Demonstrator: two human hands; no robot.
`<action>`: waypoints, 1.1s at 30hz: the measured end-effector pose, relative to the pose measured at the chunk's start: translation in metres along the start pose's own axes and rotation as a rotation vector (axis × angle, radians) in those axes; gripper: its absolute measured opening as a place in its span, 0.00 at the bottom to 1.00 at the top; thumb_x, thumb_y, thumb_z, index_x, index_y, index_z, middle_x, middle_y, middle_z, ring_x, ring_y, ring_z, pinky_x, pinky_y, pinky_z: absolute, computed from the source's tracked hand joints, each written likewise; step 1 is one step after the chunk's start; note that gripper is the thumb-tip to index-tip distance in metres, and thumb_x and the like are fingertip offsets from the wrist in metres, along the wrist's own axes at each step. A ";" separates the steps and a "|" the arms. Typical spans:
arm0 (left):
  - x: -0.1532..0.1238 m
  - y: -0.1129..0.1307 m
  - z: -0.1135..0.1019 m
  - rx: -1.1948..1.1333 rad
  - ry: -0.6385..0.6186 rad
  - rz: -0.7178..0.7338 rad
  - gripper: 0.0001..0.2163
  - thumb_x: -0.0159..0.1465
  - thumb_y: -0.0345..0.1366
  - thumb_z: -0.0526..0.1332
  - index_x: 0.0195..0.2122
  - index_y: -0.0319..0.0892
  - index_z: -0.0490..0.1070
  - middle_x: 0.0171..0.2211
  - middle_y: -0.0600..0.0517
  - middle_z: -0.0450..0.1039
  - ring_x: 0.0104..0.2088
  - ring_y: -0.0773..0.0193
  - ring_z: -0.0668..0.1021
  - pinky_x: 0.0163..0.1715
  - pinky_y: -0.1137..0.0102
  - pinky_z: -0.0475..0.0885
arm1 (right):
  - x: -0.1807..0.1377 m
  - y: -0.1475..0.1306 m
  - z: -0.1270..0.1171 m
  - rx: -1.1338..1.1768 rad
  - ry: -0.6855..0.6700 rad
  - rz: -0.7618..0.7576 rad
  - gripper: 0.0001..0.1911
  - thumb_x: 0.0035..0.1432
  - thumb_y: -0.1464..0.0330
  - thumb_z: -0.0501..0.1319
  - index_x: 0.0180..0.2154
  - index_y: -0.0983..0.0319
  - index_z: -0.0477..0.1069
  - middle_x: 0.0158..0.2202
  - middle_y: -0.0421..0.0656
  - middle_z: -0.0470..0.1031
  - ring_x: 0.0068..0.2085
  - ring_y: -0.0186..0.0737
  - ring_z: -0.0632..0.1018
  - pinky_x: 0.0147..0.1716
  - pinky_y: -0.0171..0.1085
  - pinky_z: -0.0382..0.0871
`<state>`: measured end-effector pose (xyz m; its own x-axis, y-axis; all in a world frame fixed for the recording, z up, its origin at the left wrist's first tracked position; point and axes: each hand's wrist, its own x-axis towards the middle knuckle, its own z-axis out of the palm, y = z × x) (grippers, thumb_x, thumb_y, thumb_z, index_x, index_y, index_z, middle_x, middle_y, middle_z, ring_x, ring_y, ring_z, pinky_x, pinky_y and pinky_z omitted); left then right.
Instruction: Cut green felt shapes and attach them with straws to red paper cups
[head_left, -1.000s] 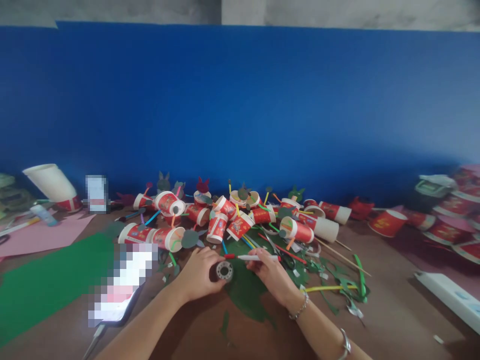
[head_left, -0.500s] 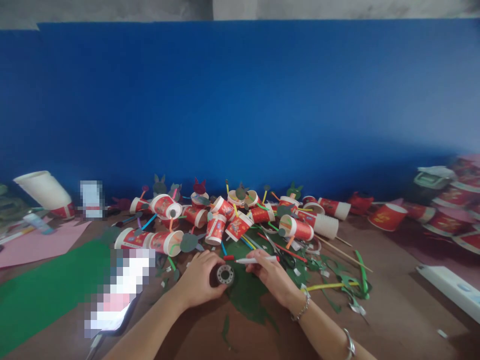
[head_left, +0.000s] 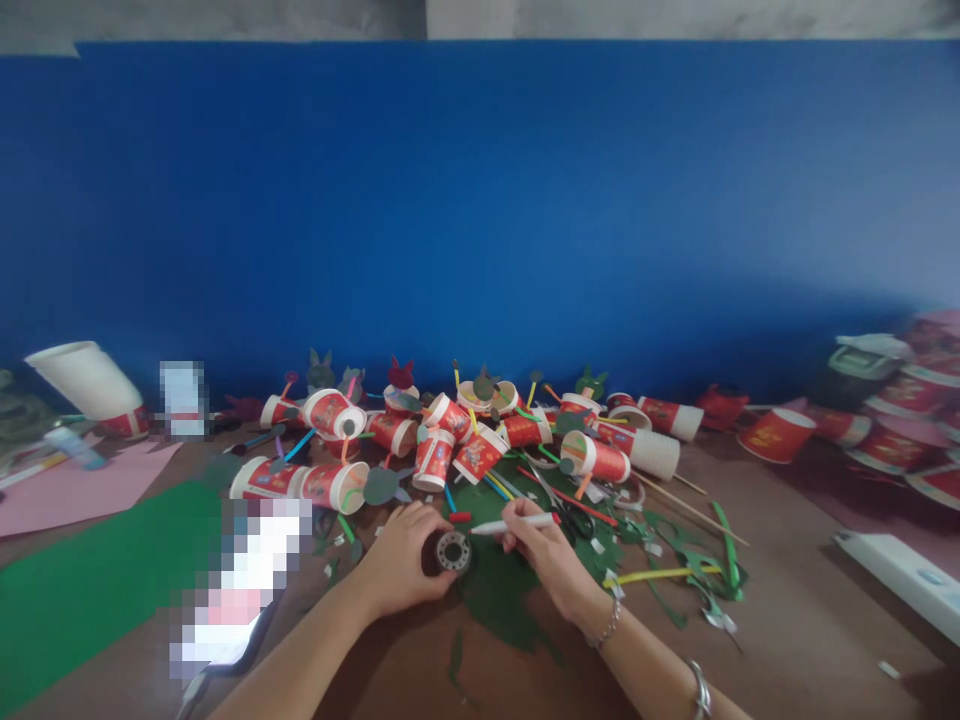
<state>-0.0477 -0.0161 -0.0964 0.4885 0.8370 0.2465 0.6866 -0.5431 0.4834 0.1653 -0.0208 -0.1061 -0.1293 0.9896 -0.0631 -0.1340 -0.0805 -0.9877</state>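
Observation:
My left hand (head_left: 409,560) curves its thumb and fingers around a small dark ring-shaped piece (head_left: 453,551), whose round face has a pale patterned band and a dark centre. A white marker with a red end (head_left: 517,524) is pinched in my right hand (head_left: 546,560), its tip pointing left, a little apart from the ring-shaped piece. Just beyond the tip lies a small red cap (head_left: 460,517). Under and between my hands is a sheet of dark green paper (head_left: 499,600) with cut edges.
Beyond my hands lies a heap of red paper cups (head_left: 433,460) with coloured straws and animal cutouts. Scissors (head_left: 576,520) and green scraps (head_left: 686,555) are at right, near a white box (head_left: 896,575). A lit phone (head_left: 240,590) and green paper (head_left: 90,580) lie left.
The marker has tilted slightly, its tip now a little lower. My right hand has shifted a touch. My left hand keeps its hold on the ring-shaped piece.

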 end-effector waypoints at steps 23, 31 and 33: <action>-0.002 0.000 0.002 0.019 0.008 0.014 0.12 0.49 0.36 0.63 0.35 0.44 0.67 0.34 0.51 0.70 0.39 0.56 0.71 0.40 0.63 0.63 | 0.011 -0.004 0.022 -0.014 0.198 0.061 0.13 0.49 0.62 0.61 0.20 0.62 0.66 0.18 0.36 0.65 0.24 0.35 0.66 0.28 0.34 0.60; -0.001 0.000 0.004 -0.049 -0.021 -0.005 0.14 0.47 0.34 0.64 0.35 0.43 0.65 0.35 0.51 0.69 0.39 0.57 0.70 0.41 0.63 0.63 | 0.008 -0.001 0.007 -0.040 0.149 0.135 0.13 0.51 0.60 0.59 0.22 0.62 0.68 0.18 0.37 0.65 0.24 0.35 0.66 0.28 0.35 0.57; -0.001 0.001 0.004 -0.064 -0.025 -0.009 0.14 0.47 0.34 0.64 0.35 0.43 0.65 0.35 0.51 0.69 0.39 0.57 0.70 0.41 0.63 0.63 | 0.008 -0.004 0.003 -0.112 0.088 0.194 0.13 0.53 0.60 0.58 0.23 0.61 0.69 0.17 0.36 0.65 0.24 0.35 0.66 0.28 0.34 0.56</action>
<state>-0.0451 -0.0174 -0.1000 0.4963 0.8393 0.2218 0.6554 -0.5298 0.5384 0.1616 -0.0126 -0.1026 -0.0555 0.9639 -0.2604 -0.0046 -0.2611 -0.9653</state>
